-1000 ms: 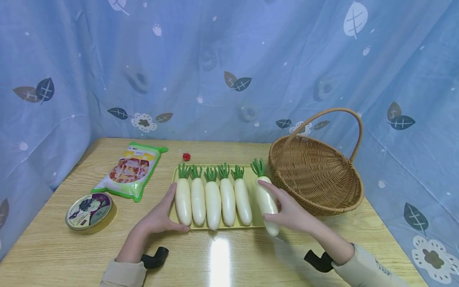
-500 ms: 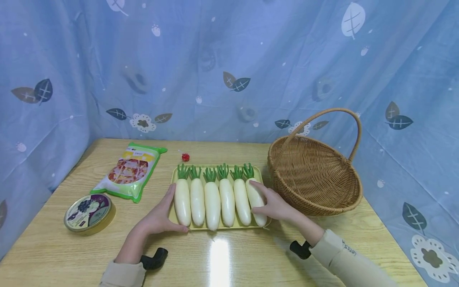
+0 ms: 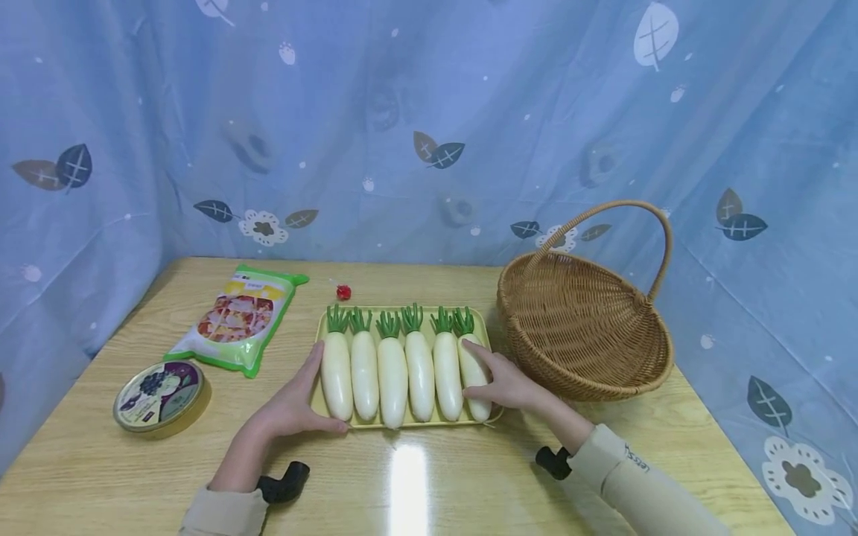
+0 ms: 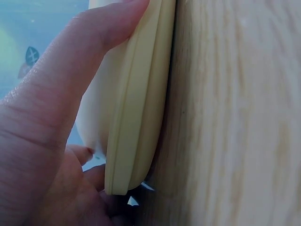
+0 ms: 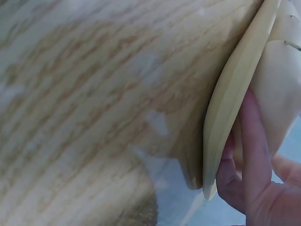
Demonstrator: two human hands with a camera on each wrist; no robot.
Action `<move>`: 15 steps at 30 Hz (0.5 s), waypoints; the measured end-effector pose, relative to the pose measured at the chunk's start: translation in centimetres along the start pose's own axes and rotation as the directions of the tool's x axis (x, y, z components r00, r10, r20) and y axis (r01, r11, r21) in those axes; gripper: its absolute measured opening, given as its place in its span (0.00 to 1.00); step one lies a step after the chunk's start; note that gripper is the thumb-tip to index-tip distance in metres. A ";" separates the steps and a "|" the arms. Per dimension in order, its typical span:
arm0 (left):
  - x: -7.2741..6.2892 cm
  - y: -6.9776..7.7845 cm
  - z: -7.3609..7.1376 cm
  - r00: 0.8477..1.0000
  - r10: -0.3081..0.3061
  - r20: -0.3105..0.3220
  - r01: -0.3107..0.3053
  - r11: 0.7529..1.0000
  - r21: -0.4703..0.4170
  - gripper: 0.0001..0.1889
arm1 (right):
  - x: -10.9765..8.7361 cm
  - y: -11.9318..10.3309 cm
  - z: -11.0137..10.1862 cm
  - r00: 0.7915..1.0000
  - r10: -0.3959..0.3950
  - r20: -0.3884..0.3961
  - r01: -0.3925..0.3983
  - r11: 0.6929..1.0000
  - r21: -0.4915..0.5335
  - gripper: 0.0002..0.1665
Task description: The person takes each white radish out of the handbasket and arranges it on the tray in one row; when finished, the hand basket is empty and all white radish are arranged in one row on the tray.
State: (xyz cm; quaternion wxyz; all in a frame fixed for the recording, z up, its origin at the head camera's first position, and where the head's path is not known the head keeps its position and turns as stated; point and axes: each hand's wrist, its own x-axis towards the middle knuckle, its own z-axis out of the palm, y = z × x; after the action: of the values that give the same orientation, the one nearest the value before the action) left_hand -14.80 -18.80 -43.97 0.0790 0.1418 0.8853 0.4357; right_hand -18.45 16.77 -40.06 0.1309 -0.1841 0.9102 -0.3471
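Observation:
Several white radishes (image 3: 392, 380) with green tops lie side by side on a shallow yellow tray (image 3: 480, 321). My left hand (image 3: 295, 406) grips the tray's left end, its thumb along the front edge. In the left wrist view that thumb lies on the rim of the tray (image 4: 134, 108). At the row's right end, my right hand (image 3: 504, 381) holds the last radish (image 3: 472, 370) between thumb and fingers. The right wrist view shows fingers (image 5: 256, 146) against this radish (image 5: 277, 84), right inside the tray rim (image 5: 225, 103).
A wicker basket (image 3: 590, 327) with a tall handle stands close right of the tray, tilted forward. On the left are a green-edged food bag (image 3: 237, 320) and a round tin (image 3: 161, 398). A small red object (image 3: 343, 292) lies behind the tray.
My right hand has brought its radish left, from over the tray's right edge into the row beside the others. My left hand has stayed at the tray's left end.

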 end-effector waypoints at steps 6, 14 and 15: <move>-0.1 -0.1 0.0 1.000 0.012 0.002 -0.012 0.999 -0.037 0.74 | 0.1 -0.1 -0.1 0.998 -0.046 0.034 0.044 0.998 0.050 0.50; -0.1 0.2 0.0 1.000 0.014 0.006 -0.014 0.999 -0.041 0.74 | 0.0 -0.2 0.2 1.000 -0.006 0.028 0.005 0.999 0.044 0.50; -0.1 0.2 0.0 1.000 0.017 0.005 -0.017 0.999 -0.045 0.74 | -0.1 -0.2 0.3 1.000 0.005 0.022 -0.005 0.999 0.035 0.50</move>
State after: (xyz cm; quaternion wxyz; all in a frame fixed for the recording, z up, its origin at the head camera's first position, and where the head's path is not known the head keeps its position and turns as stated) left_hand -14.70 -18.72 -43.75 0.0809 0.1487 0.8738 0.4559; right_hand -18.25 16.50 -40.08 0.1450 -0.1833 0.9030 -0.3605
